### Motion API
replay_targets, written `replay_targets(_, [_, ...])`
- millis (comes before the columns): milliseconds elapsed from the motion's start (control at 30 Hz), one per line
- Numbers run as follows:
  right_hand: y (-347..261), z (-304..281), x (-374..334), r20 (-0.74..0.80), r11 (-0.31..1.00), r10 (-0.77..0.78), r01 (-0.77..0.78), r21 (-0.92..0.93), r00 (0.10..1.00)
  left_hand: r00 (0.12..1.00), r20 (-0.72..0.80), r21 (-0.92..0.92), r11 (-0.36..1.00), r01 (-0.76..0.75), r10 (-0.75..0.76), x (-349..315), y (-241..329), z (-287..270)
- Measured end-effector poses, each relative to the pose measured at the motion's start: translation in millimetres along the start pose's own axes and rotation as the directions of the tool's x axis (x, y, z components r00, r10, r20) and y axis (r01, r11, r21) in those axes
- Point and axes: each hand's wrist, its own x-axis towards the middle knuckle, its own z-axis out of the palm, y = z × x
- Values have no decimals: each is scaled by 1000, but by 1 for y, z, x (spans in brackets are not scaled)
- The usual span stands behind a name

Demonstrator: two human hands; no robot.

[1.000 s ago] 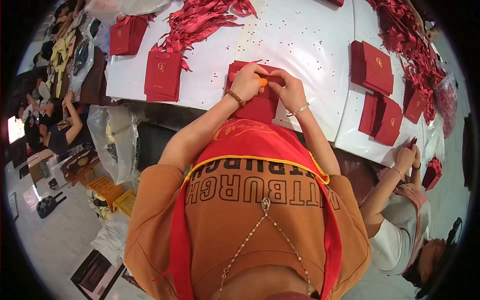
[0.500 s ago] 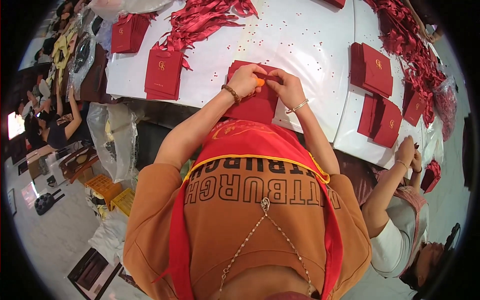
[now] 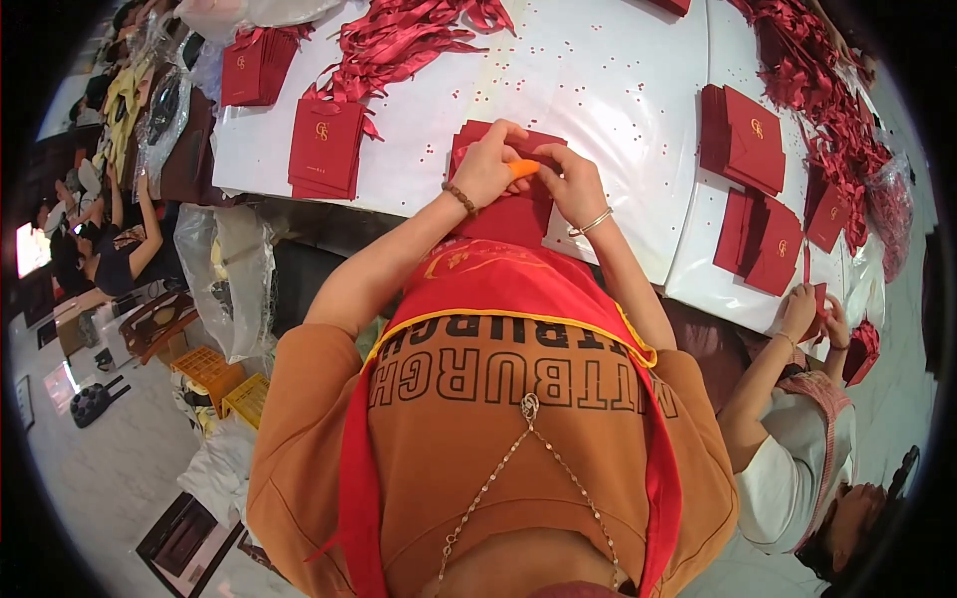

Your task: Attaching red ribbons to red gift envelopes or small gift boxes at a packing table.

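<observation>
Red paper gift bags (image 3: pixel 518 214) lie in a stack at the table's front edge, partly under both my hands. My left hand (image 3: pixel 485 171), with a beaded bracelet, is bent over the top bag. An orange finger cover (image 3: pixel 522 168) on one of its digits points toward the right hand. My right hand (image 3: pixel 575 186), wearing a silver bangle, has thumb and fingers pinched together close to the orange tip. What sits between the fingertips is too small and hidden to name. A bit of shiny red ribbon (image 3: pixel 460 156) shows beside the left hand.
Ribboned red bags (image 3: pixel 326 145) are stacked at the left, below a heap of red ribbons (image 3: pixel 399 45). Bag stacks (image 3: pixel 755 140) stand at the right. Small red dots litter the white tabletop (image 3: pixel 588 60). A co-worker's hands (image 3: pixel 812 317) handle a red bag at right.
My fingertips have shifted slightly, and the orange finger cover now shows more fully. The dark red strip seen between my hands is hidden. The co-worker's hands have lifted a red bag into view.
</observation>
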Motion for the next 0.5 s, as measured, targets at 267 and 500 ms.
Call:
replay_targets(267, [-2, -2, -6, -47, 997, 79, -79, 8, 996, 884, 428, 558, 825, -93, -189, -29, 87, -27])
replay_targets(500, [-12, 0, -5, -49, 999, -37, 38, 27, 998, 874, 242, 752, 488, -444, 422, 0, 39, -32])
